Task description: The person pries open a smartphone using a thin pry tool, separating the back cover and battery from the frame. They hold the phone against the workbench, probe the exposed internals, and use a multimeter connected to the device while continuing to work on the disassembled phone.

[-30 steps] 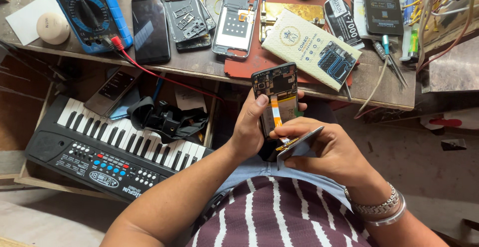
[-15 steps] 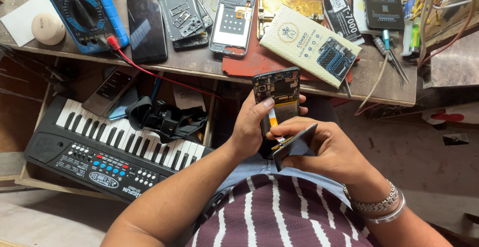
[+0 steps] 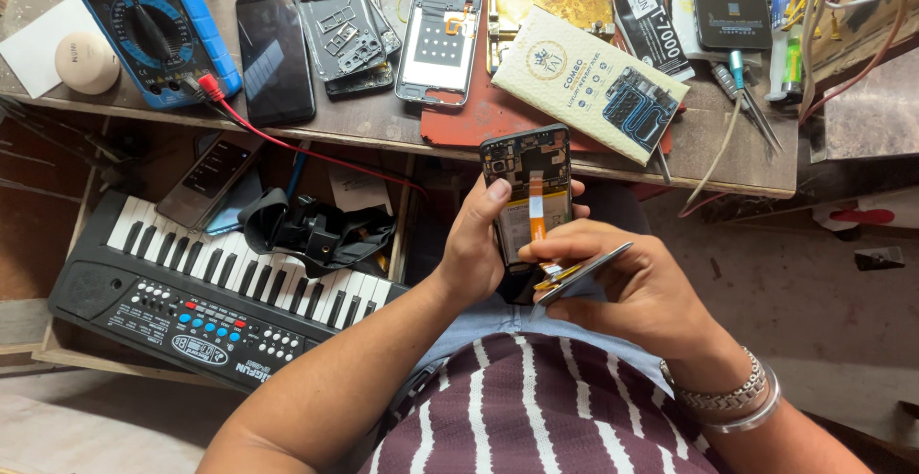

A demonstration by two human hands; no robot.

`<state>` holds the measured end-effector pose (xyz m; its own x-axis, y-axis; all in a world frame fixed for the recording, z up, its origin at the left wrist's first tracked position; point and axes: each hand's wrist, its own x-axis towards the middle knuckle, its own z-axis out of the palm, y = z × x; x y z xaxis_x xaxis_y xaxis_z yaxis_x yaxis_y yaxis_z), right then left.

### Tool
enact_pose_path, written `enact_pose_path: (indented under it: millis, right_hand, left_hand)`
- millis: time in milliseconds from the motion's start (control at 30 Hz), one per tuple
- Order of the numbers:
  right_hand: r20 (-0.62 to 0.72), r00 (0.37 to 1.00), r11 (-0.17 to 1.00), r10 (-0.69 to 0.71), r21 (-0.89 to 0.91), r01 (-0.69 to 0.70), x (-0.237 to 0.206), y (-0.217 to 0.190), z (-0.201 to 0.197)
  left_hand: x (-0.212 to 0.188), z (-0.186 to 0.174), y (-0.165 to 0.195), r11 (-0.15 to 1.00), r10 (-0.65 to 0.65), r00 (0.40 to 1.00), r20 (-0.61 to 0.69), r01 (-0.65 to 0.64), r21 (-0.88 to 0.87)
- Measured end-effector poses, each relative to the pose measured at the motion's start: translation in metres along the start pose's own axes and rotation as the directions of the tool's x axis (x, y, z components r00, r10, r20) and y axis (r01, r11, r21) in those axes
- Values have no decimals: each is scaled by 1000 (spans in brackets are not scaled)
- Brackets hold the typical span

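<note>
My left hand (image 3: pixel 476 244) grips an opened phone (image 3: pixel 528 187) upright in front of my lap, its back cover off, showing the battery and an orange flex cable. My right hand (image 3: pixel 632 287) is at the phone's lower end and holds a thin flat panel (image 3: pixel 586 272), tilted away from the phone body and still touching it at the bottom edge. A metal bracelet (image 3: pixel 732 399) is on my right wrist. Both hands are just below the workbench's front edge (image 3: pixel 383 139).
The bench carries a blue multimeter (image 3: pixel 158 24) with a red lead, a black phone (image 3: pixel 275 57), stripped phone frames (image 3: pixel 442 29), a cream box (image 3: pixel 589 81), screwdrivers (image 3: pixel 751 91) and wires. A small black keyboard (image 3: pixel 201 287) lies at lower left with a black strap on it.
The phone and both hands stay in the same place. My right hand has tilted the thin panel a little further out from the phone's bottom end.
</note>
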<state>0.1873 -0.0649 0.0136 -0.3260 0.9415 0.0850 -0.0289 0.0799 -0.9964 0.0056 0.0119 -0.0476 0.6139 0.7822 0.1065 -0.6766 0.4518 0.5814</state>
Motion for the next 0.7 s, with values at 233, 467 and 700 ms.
enact_pose_path:
  millis: [233, 467, 700]
  right_hand:
    - [-65, 988, 969, 138, 215, -121, -7, -1, -8]
    - [44, 978, 921, 203, 330, -206, -7, 11, -15]
    - [16, 950, 884, 311, 362, -295, -12, 18, -22]
  left_hand:
    - [-1, -2, -6, 996, 12, 1000, -9, -11, 90]
    - [3, -1, -12, 988, 50, 997, 58, -58, 146]
    - [-3, 2, -12, 978, 84, 989, 120, -105, 179]
